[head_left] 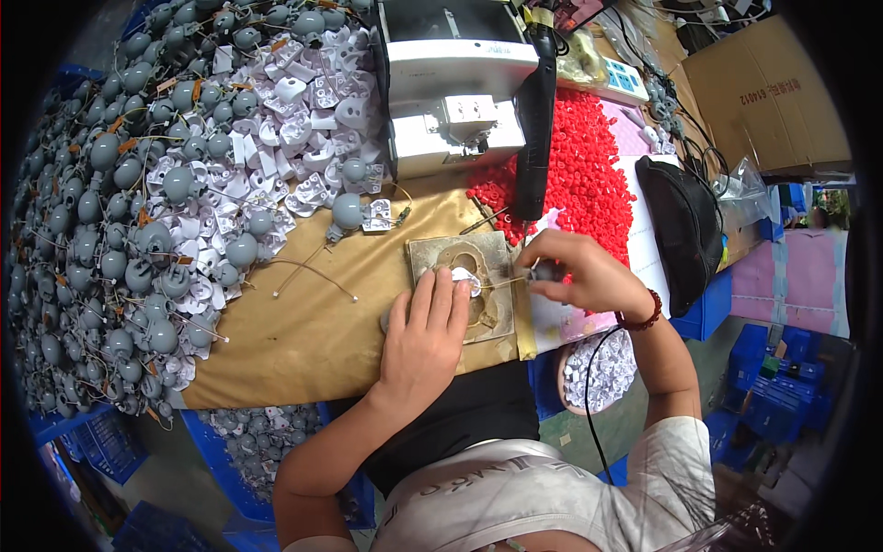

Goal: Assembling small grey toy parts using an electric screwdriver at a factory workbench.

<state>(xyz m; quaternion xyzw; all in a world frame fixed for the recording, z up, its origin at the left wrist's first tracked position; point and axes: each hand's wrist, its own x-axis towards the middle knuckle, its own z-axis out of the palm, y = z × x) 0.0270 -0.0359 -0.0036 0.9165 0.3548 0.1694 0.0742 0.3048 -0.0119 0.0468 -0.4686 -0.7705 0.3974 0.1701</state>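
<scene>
A square metal block [425, 253] with a shaped hollow lies on the brown-gold cloth [303, 313] in front of me. Inside the hollow sits a white plastic piece [467, 279]. My left hand [425, 333] lies over the block's left side, its fingers stretched out and their tips against the white piece. To the right of the block, my right hand [593, 271] is closed, thumb and fingers curled round a small dark-grey part [547, 270]. A thin wire [504, 281] runs from the white piece toward these fingers. The grip itself is partly hidden.
Grey round parts with wires [120, 258] and white plastic pieces [303, 120] are heaped at left. A white-and-black machine [460, 55] stands beyond the block, beside red small parts [589, 175]. A black pouch [681, 230] lies right; a tub of white pieces [598, 373] sits below.
</scene>
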